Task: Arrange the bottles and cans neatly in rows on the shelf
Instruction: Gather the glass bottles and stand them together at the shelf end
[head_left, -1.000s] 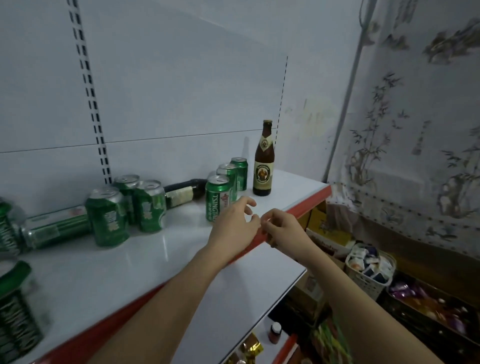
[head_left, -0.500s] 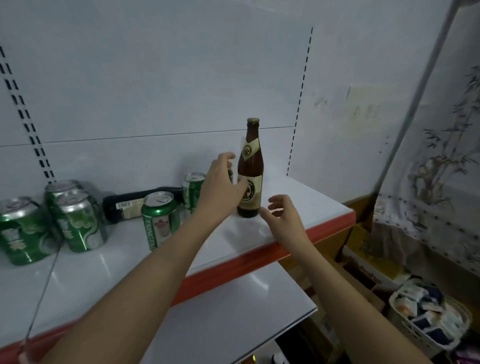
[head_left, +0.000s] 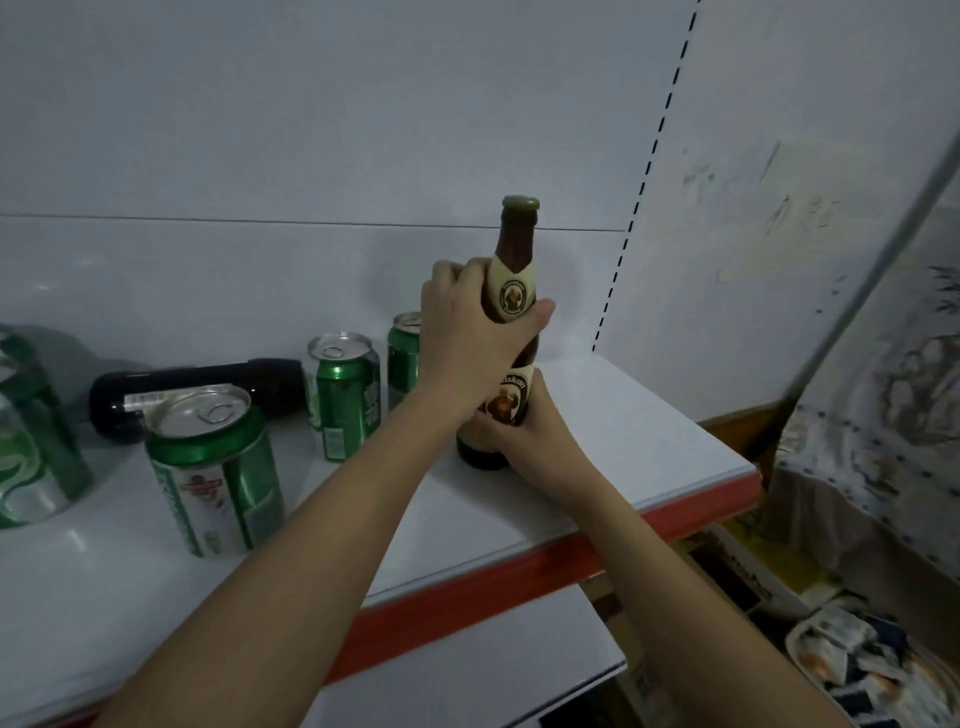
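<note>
The brown beer bottle (head_left: 511, 332) stands upright at frame centre on the white shelf (head_left: 639, 431). The left hand (head_left: 467, 332) wraps its shoulder; the right hand (head_left: 524, 426) grips its lower body. Glass: likely heavy, slippery, breakable, so this two-handed hold suits it.

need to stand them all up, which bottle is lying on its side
The dark bottle behind the cans; the brown bottle stands upright in both hands.

bottle (head_left: 515, 291) right of cans (head_left: 345, 395), on shelf (head_left: 623, 447)
</note>
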